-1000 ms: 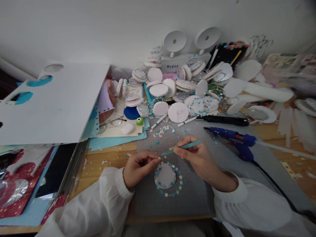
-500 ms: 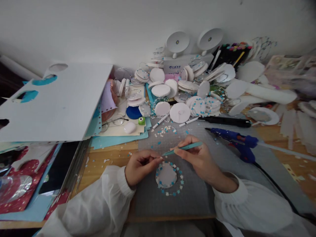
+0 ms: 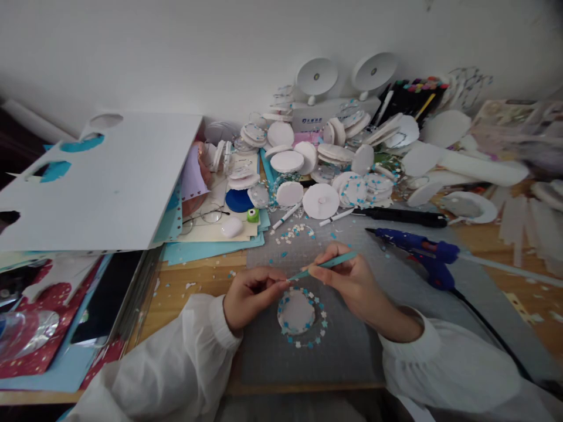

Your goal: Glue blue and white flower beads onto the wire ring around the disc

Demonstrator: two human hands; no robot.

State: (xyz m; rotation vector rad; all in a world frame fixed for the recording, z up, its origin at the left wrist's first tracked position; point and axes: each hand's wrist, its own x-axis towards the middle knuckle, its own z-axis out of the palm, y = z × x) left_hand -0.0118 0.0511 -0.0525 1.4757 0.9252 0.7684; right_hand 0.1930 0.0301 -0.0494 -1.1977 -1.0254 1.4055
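Observation:
Teal tweezers (image 3: pixel 332 262) are held in my right hand (image 3: pixel 352 281), their tips pointing left. Thumb and fingers of my left hand (image 3: pixel 255 295) pinch together at those tips; what lies between them is too small to make out. Just below the fingertips, a white disc (image 3: pixel 297 312) ringed with small blue and white stars lies on the grey cutting mat (image 3: pixel 308 366). A looser loop of stars (image 3: pixel 324 324) curves around its right and lower side. Small loose white and blue pieces (image 3: pixel 292 234) are scattered on the mat beyond my hands.
A blue glue gun (image 3: pixel 417 246) with its cord rests at the right. White discs (image 3: pixel 320 201) and decorated pieces are heaped at the back, near two round lamps (image 3: pixel 316 76). A large white board (image 3: pixel 109 193) covers papers at the left.
The tweezers' tips have shifted slightly left, closer to my left fingertips. My left hand has barely moved.

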